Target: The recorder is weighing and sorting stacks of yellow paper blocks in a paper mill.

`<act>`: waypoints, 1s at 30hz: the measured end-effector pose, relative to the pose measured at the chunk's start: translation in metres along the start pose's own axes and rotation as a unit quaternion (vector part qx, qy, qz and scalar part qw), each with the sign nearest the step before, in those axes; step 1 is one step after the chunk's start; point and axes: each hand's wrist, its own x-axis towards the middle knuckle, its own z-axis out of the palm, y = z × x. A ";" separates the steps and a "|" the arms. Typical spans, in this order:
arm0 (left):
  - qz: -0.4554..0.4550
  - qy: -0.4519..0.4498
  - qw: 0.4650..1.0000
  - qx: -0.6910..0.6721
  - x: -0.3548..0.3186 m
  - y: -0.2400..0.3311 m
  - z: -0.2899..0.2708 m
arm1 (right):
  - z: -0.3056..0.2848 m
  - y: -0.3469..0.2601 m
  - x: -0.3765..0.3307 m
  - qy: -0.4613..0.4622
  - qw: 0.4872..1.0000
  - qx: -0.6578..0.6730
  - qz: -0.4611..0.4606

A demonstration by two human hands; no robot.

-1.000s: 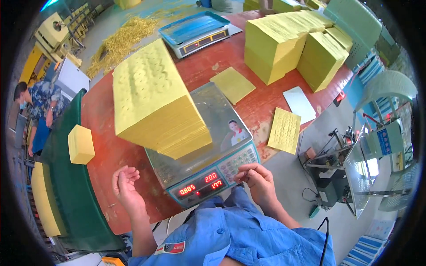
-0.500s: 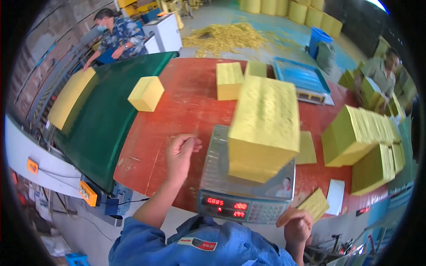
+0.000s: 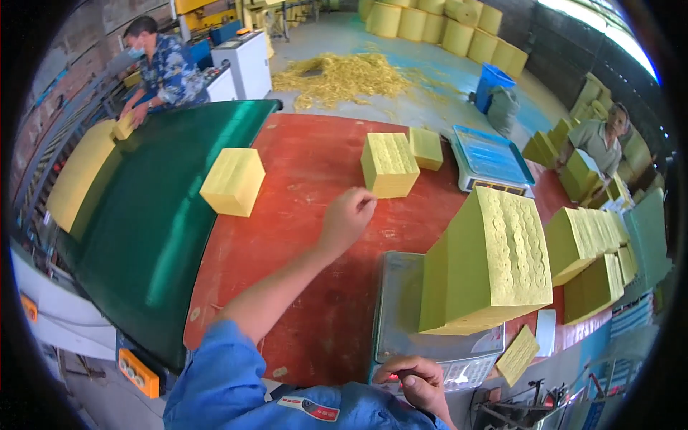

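Observation:
My left hand (image 3: pixel 350 213) reaches over the red table with its fingers curled in and nothing visible in them. Just past it stands a small stack of yellow paper (image 3: pixel 390 166), its top embossed with wavy rows. My right hand (image 3: pixel 417 380) is low, in front of the weighing scale (image 3: pixel 398 315), and partly covers its display. Its fingers and thumb are drawn together; a dark spot shows between them, too small to name. A tall stack of yellow paper (image 3: pixel 487 265) rests on the scale's metal plate, with neither hand on it.
A green conveyor belt (image 3: pixel 161 208) runs along the left, a yellow block (image 3: pixel 233 183) at its edge. A second scale with a blue tray (image 3: pixel 491 156) stands at the back. Paper stacks (image 3: pixel 584 236) line the right. One person works at far left, another at far right.
My left hand has moved right and away from me, toward the small stack. My right hand has shifted left in front of the scale. The whole view has turned.

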 end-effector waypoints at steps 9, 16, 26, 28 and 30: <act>0.127 -0.104 0.971 0.173 0.116 -0.061 0.089 | 0.022 0.021 -0.018 0.190 0.981 0.040 0.002; 0.174 -0.171 0.926 0.287 0.136 -0.074 0.097 | 0.023 0.025 -0.017 0.220 0.974 0.046 -0.006; 0.273 -0.099 0.918 0.272 0.142 -0.085 0.080 | 0.032 0.023 -0.018 0.209 0.977 0.032 0.005; 0.254 -0.082 0.925 0.270 0.138 -0.069 0.060 | 0.033 0.025 -0.025 0.210 0.977 0.034 -0.001; 0.215 -0.051 0.949 0.225 0.126 -0.057 0.025 | 0.033 0.027 -0.031 0.208 0.977 0.037 0.011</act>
